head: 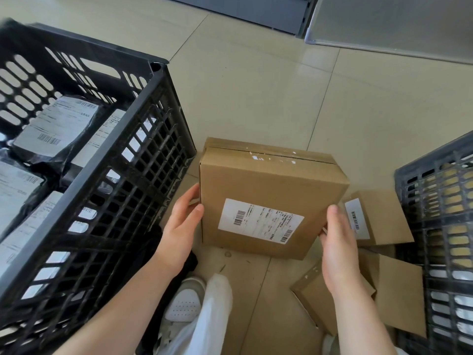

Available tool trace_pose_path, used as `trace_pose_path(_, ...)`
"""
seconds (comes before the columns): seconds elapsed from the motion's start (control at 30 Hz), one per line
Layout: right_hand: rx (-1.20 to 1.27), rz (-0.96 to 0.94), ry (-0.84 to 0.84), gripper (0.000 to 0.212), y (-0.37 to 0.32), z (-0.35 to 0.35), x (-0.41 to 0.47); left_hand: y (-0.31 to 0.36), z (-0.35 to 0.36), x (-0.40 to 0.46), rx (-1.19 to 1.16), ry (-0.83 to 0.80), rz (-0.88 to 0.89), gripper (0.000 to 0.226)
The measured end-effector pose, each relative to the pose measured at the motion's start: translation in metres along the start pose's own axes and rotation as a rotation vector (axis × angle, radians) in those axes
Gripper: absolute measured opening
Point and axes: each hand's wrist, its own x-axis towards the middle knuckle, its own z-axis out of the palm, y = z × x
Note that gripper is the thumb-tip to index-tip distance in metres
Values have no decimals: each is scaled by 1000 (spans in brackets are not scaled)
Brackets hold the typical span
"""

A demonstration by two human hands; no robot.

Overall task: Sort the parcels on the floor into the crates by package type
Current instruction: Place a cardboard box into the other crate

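A brown cardboard box (268, 190) with a white shipping label stands on the tiled floor between two crates. My left hand (183, 221) presses against its left side and my right hand (337, 242) against its right side, so both hands grip it. The black crate (107, 175) on the left holds several black plastic mailer bags (56, 129) with white labels. At the right edge stands a dark grey crate (440, 226) with brown parcels showing through its slots. Smaller cardboard parcels (376, 219) lie on the floor beside and under my right hand.
A flat brown parcel (399, 290) lies against the right crate. My white shoe (185, 301) and pale trouser leg (204, 321) are below the box. A grey cabinet base (256, 8) and a metal-edged panel (384, 29) stand at the far side.
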Motion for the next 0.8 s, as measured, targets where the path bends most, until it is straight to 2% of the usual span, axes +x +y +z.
trace_pose_path(0.1,20,-12,13,14,5,0,3,-1,3,0,44,29,-50,38)
trace_pose_path(0.23,-23,24,-87,30,26,4,3,-16,2,-2,131,-61,-183,45)
trace_pose_path(0.33,-92,90,-116,28,43,6,4,-27,2,-3,179,-76,-288,53)
trace_pose_path(0.47,-175,112,-49,24,52,6,7,-30,1,-1,243,24,-337,47)
trace_pose_path(0.57,-238,151,-4,36,58,4,11,-29,4,-8,355,7,-354,43)
trace_pose_path(0.67,-376,195,-35,48,55,3,22,-32,0,-10,478,-11,-390,43)
trace_pose_path(0.8,-624,108,-78,56,36,6,50,-32,0,-14,584,-98,-505,37)
